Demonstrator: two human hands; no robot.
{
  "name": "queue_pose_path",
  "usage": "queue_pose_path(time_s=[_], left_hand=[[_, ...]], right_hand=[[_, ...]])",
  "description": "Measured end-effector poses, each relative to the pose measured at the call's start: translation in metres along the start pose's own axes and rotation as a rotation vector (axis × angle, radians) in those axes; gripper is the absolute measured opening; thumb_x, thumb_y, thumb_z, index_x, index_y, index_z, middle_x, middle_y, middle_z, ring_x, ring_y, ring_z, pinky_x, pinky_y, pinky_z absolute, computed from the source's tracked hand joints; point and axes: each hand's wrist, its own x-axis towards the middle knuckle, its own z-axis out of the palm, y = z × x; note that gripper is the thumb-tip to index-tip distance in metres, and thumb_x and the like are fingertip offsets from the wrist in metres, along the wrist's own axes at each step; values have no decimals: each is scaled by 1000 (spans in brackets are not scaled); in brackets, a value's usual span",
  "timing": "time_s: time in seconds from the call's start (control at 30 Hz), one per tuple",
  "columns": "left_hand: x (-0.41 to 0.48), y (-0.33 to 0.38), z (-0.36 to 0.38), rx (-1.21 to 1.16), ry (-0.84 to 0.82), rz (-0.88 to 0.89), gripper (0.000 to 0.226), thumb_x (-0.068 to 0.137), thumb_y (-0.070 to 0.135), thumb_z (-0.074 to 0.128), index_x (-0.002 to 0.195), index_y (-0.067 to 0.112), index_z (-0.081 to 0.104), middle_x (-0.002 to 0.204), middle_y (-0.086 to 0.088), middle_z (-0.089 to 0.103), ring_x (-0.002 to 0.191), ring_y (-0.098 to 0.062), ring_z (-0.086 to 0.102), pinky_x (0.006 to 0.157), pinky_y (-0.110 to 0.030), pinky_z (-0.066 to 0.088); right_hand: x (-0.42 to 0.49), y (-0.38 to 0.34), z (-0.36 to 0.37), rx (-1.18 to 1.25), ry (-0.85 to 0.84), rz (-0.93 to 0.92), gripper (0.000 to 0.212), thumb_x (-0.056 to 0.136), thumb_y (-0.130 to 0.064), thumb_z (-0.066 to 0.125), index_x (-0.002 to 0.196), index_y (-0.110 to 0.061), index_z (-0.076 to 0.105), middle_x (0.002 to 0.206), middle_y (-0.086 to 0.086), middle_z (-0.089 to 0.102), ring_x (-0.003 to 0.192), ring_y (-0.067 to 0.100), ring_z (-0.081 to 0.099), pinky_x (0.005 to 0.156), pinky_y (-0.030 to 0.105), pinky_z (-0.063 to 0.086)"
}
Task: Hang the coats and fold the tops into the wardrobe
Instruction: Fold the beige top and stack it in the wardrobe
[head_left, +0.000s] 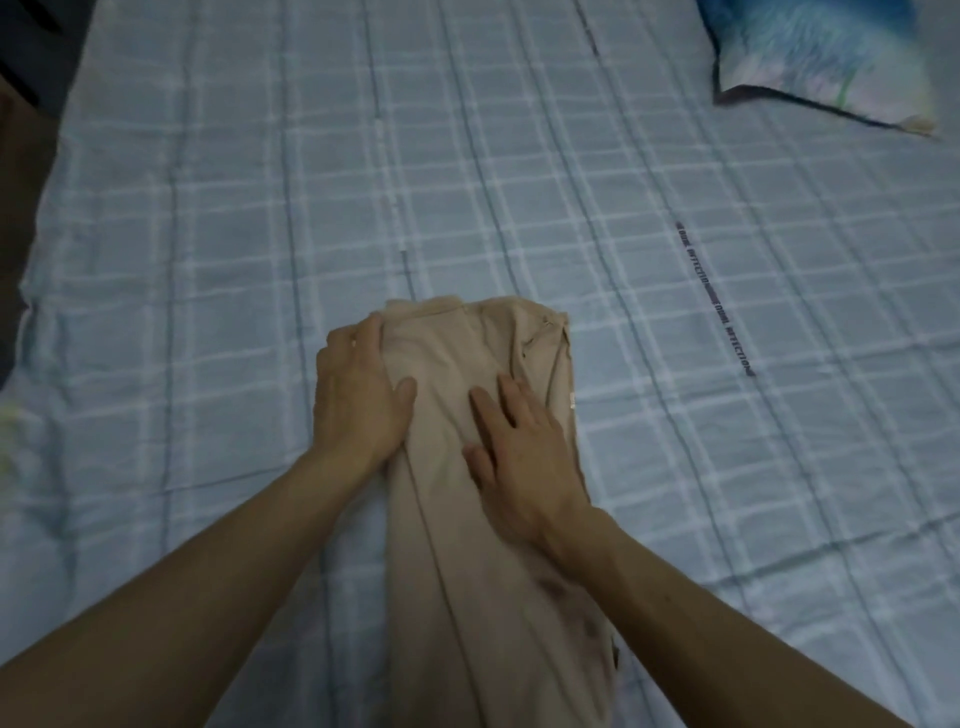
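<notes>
Beige top (467, 545) lies on the bed, on the blue checked sheet (208, 208). It is folded lengthwise into a long narrow strip running from the bottom of the frame away from the person.

- **Right hand** (524, 457): flat on the strip's right half, fingers (485, 410) straight and spread, pressing down.
- **Left hand** (358, 400): at the strip's left edge near the far end. Thumb lies on top of the fabric, and the fingers run close together along the edge to the far corner. Cannot tell if the tips tuck under the cloth.
- **Pillow** (826, 62): far right corner of the bed, well apart from the top.
- **Wardrobe**: not in frame.

Likely step: the lengthwise folds look done and are being smoothed; the cross fold is still to come.

Risks from here:
- The fabric looks thin and slippery. If the pressing hand lifts, the folded-in side flaps could spring open.
- The right edge is already bunched near the far corner, so folding over it would lock in a crooked, lumpy bundle.
- The sheet is soft and loose. Dragging the strip could wrinkle the sheet and skew the strip.
- Lifting the far end one-handed could let the layers slide apart.
- The near end runs out of frame, so an uneven hem there may go unnoticed.
</notes>
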Motion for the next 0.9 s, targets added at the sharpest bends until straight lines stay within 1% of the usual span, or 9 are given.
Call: queue_pose_path(time_s=[0.1, 0.17, 0.2, 0.3, 0.37, 0.53, 0.73, 0.83, 0.9], left_hand=[[-10, 1, -1, 320, -17, 329, 51, 81, 24, 68, 128, 11, 55, 144, -18, 44, 127, -40, 42, 100, -50, 40], [-23, 0, 9, 448, -81, 505, 45, 87, 30, 60, 127, 12, 58, 149, -16, 43, 134, -38, 40, 106, -51, 35], [-26, -3, 15, 484, -122, 528, 47, 90, 35, 53, 131, 13, 55, 152, -14, 40, 138, -35, 37, 110, -52, 32], [-25, -14, 31, 537, -222, 438, 61, 96, 46, 30, 148, 15, 40, 159, -11, 31, 146, -32, 27, 117, -53, 23], [-22, -23, 40, 513, -236, 407, 66, 97, 50, 23, 152, 15, 34, 161, -11, 26, 147, -33, 24, 118, -55, 20], [-23, -23, 57, 521, -210, 425, 64, 100, 50, 25, 155, 17, 25, 163, -13, 19, 149, -34, 17, 121, -56, 7], [-15, -29, 59, 581, -234, 430, 66, 98, 53, 18, 156, 20, 20, 164, -12, 13, 151, -33, 10, 120, -54, 1], [-17, -18, 54, 658, -303, 355, 66, 99, 51, 15, 157, 22, 11, 166, -10, 5, 152, -30, 2, 120, -55, -5], [-37, -8, 50, 664, -283, 343, 63, 101, 48, 15, 156, 18, 15, 165, -11, 10, 152, -30, 4, 120, -56, -4]], right_hand=[[7, 0, 8, -48, 9, 18, 59, 97, -38, 46, 149, -13, 35, 158, 21, 25, 147, 37, 21, 117, 52, 25], [2, -2, 15, -79, 11, 24, 58, 99, -39, 40, 150, -13, 31, 160, 18, 22, 149, 33, 15, 119, 51, 19], [-3, -3, 16, -96, 24, 23, 58, 100, -39, 38, 151, -13, 30, 160, 15, 21, 150, 31, 13, 120, 49, 16], [-22, -7, 18, -122, 59, 17, 57, 100, -38, 35, 152, -13, 30, 161, 10, 21, 150, 26, 12, 121, 46, 16], [-39, -6, 22, -125, 42, 17, 59, 101, -40, 33, 153, -13, 28, 161, 9, 21, 150, 26, 13, 121, 46, 17], [-82, -1, 37, -205, -8, 42, 66, 103, -50, 23, 157, -14, 12, 165, 4, 9, 152, 21, -1, 122, 46, 10], [-77, 1, 50, -161, 45, 33, 68, 99, -49, 31, 156, -13, 17, 164, 5, 12, 152, 22, 1, 121, 48, 12], [-76, 3, 52, -140, 41, 16, 69, 100, -50, 30, 156, -14, 16, 164, 5, 12, 152, 21, 2, 121, 47, 10], [-79, 5, 46, -105, 25, 4, 68, 100, -49, 30, 156, -13, 16, 164, 6, 13, 152, 22, 3, 121, 48, 12]])
